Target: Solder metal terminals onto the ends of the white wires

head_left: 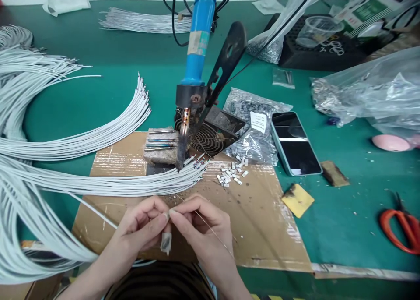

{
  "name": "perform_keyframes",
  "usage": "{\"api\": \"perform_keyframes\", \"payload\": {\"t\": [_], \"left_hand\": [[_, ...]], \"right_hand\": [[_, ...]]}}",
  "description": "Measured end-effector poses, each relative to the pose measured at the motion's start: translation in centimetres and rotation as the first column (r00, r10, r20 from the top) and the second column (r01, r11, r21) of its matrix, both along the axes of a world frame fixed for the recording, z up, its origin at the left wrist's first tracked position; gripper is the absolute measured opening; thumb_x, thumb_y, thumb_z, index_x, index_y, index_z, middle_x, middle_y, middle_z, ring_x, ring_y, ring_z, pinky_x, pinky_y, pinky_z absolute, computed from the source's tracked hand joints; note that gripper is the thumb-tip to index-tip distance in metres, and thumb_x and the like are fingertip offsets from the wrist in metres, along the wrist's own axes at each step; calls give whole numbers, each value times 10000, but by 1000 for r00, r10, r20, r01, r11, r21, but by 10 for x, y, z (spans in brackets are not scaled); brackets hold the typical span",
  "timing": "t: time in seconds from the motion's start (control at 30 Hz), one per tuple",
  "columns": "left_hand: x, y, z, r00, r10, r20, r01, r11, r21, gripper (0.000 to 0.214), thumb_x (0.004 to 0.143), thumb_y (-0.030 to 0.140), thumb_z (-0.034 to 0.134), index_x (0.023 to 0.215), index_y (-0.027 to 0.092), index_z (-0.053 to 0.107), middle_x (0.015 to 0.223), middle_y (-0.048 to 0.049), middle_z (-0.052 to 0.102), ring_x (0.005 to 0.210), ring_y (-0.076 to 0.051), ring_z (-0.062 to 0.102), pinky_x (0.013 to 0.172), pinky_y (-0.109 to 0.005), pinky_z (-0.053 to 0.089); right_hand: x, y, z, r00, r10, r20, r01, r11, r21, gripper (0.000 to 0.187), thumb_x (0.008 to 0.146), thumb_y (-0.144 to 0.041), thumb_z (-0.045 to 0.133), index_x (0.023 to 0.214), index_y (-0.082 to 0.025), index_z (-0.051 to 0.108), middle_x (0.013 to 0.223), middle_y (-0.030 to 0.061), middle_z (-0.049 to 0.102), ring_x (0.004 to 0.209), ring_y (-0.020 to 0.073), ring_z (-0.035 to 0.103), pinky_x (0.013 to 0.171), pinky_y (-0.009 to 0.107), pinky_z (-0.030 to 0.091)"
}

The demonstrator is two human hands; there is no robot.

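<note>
My left hand (144, 225) and my right hand (205, 225) meet at the front of the cardboard, thumbs and forefingers pinched together. What is between the fingertips is too small and covered to name. A single white cable (93, 210) runs from the left and goes out of sight behind my left hand. Thin solder wire (215, 233) runs along my right hand, its end sticking out past the fingers. A greyish wrapping (166, 242) shows below the joined fingertips. Just beyond, a blue-handled soldering iron (196, 50) hangs tip down in a black holder, over a bundle of white cables (131, 184).
Small white connectors (231, 173) lie scattered on the cardboard (256, 221), near a bag of parts (259, 129). Rightward are a phone (296, 144), a yellow sponge (298, 200) and red-handled scissors (400, 227). More cable bundles (108, 129) fill the left side.
</note>
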State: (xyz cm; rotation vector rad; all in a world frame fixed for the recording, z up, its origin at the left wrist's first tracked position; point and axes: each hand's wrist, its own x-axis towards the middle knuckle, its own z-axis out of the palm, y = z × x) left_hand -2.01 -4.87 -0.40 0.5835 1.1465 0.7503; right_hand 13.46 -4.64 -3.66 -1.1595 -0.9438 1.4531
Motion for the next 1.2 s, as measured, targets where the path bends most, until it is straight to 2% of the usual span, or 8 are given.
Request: {"api": "perform_keyframes", "payload": {"t": [0.17, 0.3, 0.43, 0.53, 0.73, 1.0, 1.13, 1.2], "left_hand": [[-4, -4, -4, 995, -71, -72, 74, 997, 35, 406, 904, 553, 760, 809, 164, 693, 655, -7, 624, 548, -87, 345, 512, -250, 163], [-2, -4, -3, 994, 6, -106, -13, 998, -68, 456, 810, 597, 834, 842, 154, 732, 660, 1, 631, 519, -65, 292, 528, -252, 136], [2, -1, 2, 992, 83, -94, -88, 995, -45, 458, 794, 591, 849, 811, 151, 724, 648, 25, 615, 497, -49, 217, 499, -233, 118], [6, -1, 4, 990, 123, -74, -124, 992, -14, 439, 794, 559, 865, 750, 167, 672, 594, 55, 553, 504, -58, 239, 493, -214, 142], [10, -3, 2, 975, 185, -125, -175, 981, 85, 412, 806, 523, 871, 725, 176, 661, 598, 65, 499, 543, -82, 329, 499, -198, 253], [12, -6, -4, 976, 202, -77, -191, 973, 126, 359, 828, 451, 876, 727, 184, 660, 588, 66, 561, 532, -77, 381, 512, -188, 303], [16, -6, 0, 966, 238, -103, -227, 968, 106, 403, 766, 484, 916, 701, 186, 652, 576, 62, 591, 533, -82, 416, 536, -199, 342], [17, -6, 2, 966, 232, -111, -220, 969, 109, 412, 759, 490, 918, 695, 188, 645, 575, 57, 606, 542, -89, 447, 551, -206, 356]], "right_hand": [[1, 9, -3, 971, -128, -203, 117, 991, -68, 238, 814, -304, 860, 664, -186, 717, 594, -57, 530, 431, 49, 353, 401, 198, 260], [14, 20, -2, 941, -290, -176, 289, 957, -35, 235, 857, -372, 835, 717, -217, 727, 606, -69, 519, 415, 42, 364, 391, 180, 283], [13, 10, -4, 984, -172, -43, 173, 985, 27, 97, 891, -300, 806, 855, -224, 854, 715, -6, 663, 436, 70, 520, 414, 205, 412], [5, -2, -3, 990, -48, 131, 32, 992, 119, 136, 935, -240, 750, 975, -266, 877, 761, 17, 708, 527, 102, 592, 475, 216, 464], [1, -7, 6, 979, -48, 199, 11, 983, 181, 226, 900, -149, 754, 992, -309, 884, 721, 11, 730, 579, 121, 623, 499, 209, 470], [2, -6, 8, 991, -47, 128, 31, 992, 122, 198, 883, -152, 760, 934, -286, 897, 665, 13, 697, 512, 112, 586, 455, 213, 448], [-2, -9, -1, 993, -42, -108, 42, 999, -6, 105, 888, -269, 795, 908, -275, 898, 666, -5, 635, 444, 76, 536, 397, 188, 404], [-2, -9, -5, 967, -22, -254, -6, 994, -110, 92, 866, -350, 830, 877, -284, 894, 676, -21, 617, 416, 53, 509, 379, 172, 387]]}}
